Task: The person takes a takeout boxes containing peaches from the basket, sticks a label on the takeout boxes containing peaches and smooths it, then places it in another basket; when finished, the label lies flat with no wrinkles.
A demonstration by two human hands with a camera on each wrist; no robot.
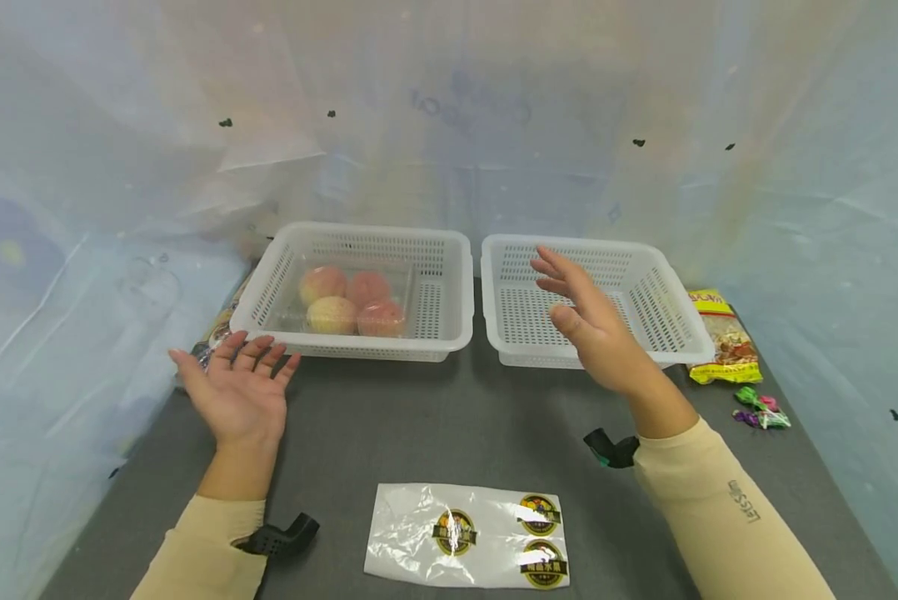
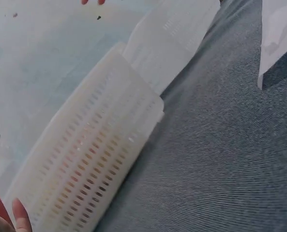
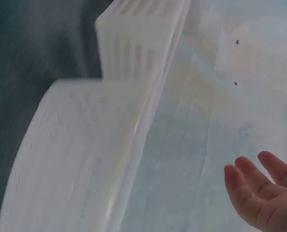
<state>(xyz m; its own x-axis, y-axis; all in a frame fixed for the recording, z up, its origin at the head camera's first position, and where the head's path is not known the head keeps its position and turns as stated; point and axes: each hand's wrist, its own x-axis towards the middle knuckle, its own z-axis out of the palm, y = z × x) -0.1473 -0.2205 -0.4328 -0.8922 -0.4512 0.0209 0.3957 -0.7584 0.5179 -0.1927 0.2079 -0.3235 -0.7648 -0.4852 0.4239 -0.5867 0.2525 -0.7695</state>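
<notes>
My left hand (image 1: 242,396) is palm up with its fingers spread, holding nothing. Its fingertips overlap the front left corner of the left white basket (image 1: 366,346) in the head view. Inside that basket lies a clear plastic box (image 1: 407,279) with peaches (image 1: 332,315) in it. My right hand (image 1: 595,329), fingers extended and holding nothing, appears in front of the right white basket (image 1: 677,342). The left wrist view shows the left basket's perforated side (image 2: 85,164) and a few fingertips of the left hand. In the right wrist view, the right hand's fingers (image 3: 252,179) are loosely bent.
A glossy white sheet (image 1: 411,533) with round black and gold stickers lies at the front of the dark grey table (image 1: 329,450). Right of the baskets are a yellow and red food packet (image 1: 726,337) and wrapped candies (image 1: 764,410). Another packet (image 1: 220,329) is partly hidden at left. Plastic sheeting (image 1: 456,125) hangs behind.
</notes>
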